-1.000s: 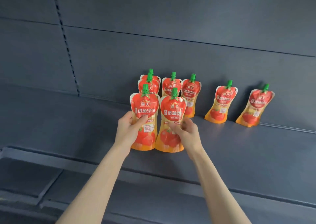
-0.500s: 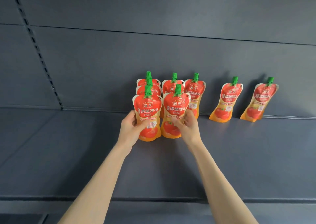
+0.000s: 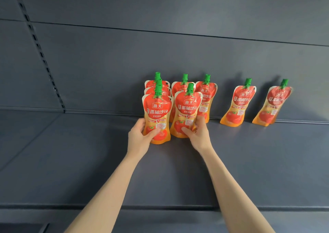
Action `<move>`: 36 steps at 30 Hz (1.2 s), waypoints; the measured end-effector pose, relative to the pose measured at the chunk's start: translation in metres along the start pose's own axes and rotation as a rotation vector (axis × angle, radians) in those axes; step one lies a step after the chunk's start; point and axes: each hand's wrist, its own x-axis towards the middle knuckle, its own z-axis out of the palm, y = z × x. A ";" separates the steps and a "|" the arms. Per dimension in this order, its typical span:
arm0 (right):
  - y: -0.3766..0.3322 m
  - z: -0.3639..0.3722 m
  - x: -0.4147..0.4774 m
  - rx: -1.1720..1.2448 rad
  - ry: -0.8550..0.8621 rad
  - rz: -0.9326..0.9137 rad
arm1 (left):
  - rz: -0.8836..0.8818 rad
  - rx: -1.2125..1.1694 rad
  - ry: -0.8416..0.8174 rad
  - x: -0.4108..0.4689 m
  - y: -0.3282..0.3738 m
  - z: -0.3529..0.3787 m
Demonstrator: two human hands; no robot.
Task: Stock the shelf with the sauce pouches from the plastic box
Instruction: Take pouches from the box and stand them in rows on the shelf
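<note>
Looking down from my head, both my bare arms reach forward over the dark grey shelf (image 3: pixel 85 154). My left hand (image 3: pixel 138 138) grips the left front pouch (image 3: pixel 157 114) low on its body. My thumb lies across the printed front, and my other fingers (image 3: pixel 140 123) curl round its left edge towards the back. My right hand (image 3: pixel 198 135) holds the right front pouch (image 3: pixel 187 111) the same way, with the thumb on the tomato picture and the fingers wrapped round the right edge.

Both pouches are upright with their green caps on top, just beside each other. Their bottoms are down at the shelf surface, but I cannot tell whether they rest fully on it.

Behind the left one, the rear left pouches (image 3: pixel 155 87) stand one behind the other, with only their red tops and caps showing. The rear middle pouch (image 3: pixel 179 88) peeks out behind the right one, and the rear right pouch (image 3: pixel 207 97) stands just beside it.

Well apart to the right, the far-right pair (image 3: pixel 239 104) lean back against the back panel (image 3: pixel 160 54), with a gap between the two of them. A slotted upright (image 3: pixel 40 50) runs down the panel at the left.
</note>
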 end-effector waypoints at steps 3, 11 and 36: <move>0.003 0.002 0.005 -0.040 -0.015 0.006 | 0.012 0.028 0.009 -0.001 -0.002 0.001; 0.011 0.010 0.017 -0.225 0.007 -0.002 | -0.014 0.032 0.020 0.001 -0.006 0.001; -0.002 0.009 -0.002 -0.439 0.064 0.089 | -0.023 0.327 0.099 -0.016 0.000 -0.004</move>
